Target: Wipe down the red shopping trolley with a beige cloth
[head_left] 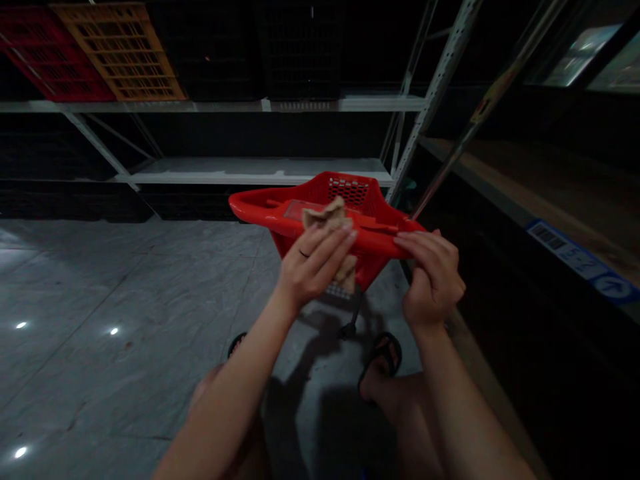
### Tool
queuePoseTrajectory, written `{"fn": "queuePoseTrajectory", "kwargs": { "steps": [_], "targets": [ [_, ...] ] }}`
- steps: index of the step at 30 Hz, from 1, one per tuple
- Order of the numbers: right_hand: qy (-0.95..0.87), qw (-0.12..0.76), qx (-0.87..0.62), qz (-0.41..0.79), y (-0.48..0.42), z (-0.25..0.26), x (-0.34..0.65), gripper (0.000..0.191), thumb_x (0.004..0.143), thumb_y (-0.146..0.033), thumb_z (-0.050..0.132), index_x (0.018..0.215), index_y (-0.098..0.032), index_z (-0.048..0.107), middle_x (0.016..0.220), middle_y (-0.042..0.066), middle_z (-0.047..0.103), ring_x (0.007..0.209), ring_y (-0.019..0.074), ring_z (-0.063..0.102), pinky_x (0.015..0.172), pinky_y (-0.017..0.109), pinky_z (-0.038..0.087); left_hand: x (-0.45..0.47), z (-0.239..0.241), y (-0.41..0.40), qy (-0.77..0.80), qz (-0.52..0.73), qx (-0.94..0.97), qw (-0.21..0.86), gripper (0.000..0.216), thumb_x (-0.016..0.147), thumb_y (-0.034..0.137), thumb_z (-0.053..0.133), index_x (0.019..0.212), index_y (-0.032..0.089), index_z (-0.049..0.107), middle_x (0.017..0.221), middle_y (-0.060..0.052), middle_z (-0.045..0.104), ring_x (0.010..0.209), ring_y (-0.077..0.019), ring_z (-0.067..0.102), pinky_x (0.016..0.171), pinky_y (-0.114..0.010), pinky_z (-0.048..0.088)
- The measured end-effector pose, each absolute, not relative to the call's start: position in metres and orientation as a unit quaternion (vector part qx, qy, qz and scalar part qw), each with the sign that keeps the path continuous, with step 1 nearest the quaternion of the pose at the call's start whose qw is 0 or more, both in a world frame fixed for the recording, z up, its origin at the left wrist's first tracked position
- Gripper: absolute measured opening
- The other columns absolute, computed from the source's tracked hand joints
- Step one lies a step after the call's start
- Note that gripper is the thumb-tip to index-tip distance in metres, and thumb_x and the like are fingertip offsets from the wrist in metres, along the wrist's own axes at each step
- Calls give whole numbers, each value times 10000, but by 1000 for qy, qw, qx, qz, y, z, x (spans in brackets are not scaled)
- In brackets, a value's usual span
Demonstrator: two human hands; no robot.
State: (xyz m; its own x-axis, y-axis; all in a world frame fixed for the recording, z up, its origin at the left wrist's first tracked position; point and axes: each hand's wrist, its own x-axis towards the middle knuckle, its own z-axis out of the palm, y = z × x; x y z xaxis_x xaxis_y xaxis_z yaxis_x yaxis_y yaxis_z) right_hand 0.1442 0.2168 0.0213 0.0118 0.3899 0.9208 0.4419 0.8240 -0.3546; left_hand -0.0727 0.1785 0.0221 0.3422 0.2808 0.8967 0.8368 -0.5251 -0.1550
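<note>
A red plastic shopping basket on wheels stands tilted in front of me on the grey floor. My left hand is closed on a crumpled beige cloth and presses it against the basket's near rim. My right hand grips the right side of the rim, fingers curled over its edge. Part of the cloth hangs down below my left fingers.
Metal shelving runs along the back, with red and orange crates on the top left. A wooden shelf with a blue label lies close on the right. Glossy grey tiles spread to the left. My sandalled feet are below.
</note>
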Motion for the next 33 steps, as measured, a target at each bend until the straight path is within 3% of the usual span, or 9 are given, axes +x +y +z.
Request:
{"fn": "queuePoseTrajectory", "kwargs": {
  "steps": [4,8,14,19,23,27,30,33],
  "targets": [
    [-703,649,-290,-26,227,20,153,344,938,-168,467,1012,-262,790,1032,35,791,1053,261,711,1073,563,497,-136,35,178,-501,-497,-648,287,422,970,136,551,1387,172,607,1351,-135,681,1304,-249,617,1175,-450,470],
    [-682,650,-330,-65,228,16,148,318,958,-249,459,1070,-223,755,1084,80,766,1135,296,678,1100,590,455,-130,36,172,-528,-466,-669,238,467,923,36,475,1352,140,628,1336,-138,671,1311,-248,599,1208,-465,440],
    [-707,558,-419,-115,215,32,109,376,998,-293,405,1204,-240,715,1217,92,749,1233,319,630,1190,713,234,-72,21,160,-488,-439,-701,280,484,1006,80,422,1480,101,520,1429,-152,637,1385,-253,556,1234,-452,410],
    [-779,478,-389,-118,209,49,84,421,990,-236,412,1333,-236,658,1357,87,705,1294,271,605,1212,569,321,-92,25,154,-428,-407,-751,297,441,1020,179,521,1459,146,559,1399,-116,678,1325,-235,615,1151,-382,490],
    [-816,433,-356,-140,206,44,83,474,970,-211,454,1421,-252,594,1427,58,668,1344,250,566,1247,519,259,-144,29,160,-527,-471,-657,263,399,979,146,517,1358,165,641,1351,-130,693,1280,-243,637,1126,-426,508],
    [-815,465,-321,-129,211,36,96,464,964,-240,460,1403,-266,608,1415,55,676,1338,263,573,1222,520,272,-151,21,167,-568,-506,-606,231,401,966,96,453,1300,164,664,1294,-121,703,1269,-229,637,1116,-426,521],
    [-796,500,-323,-109,216,34,109,406,967,-276,443,1306,-264,667,1336,65,719,1292,285,612,1207,564,287,-117,16,162,-497,-531,-636,259,433,1008,122,421,1405,169,587,1342,-121,680,1314,-217,610,1141,-421,503],
    [-768,536,-332,-112,216,35,121,356,972,-280,435,1202,-235,703,1245,91,749,1236,305,648,1195,603,307,-76,19,150,-383,-480,-733,294,414,1027,176,479,1431,200,569,1332,-71,703,1285,-191,623,1136,-372,508]
  ]
}}
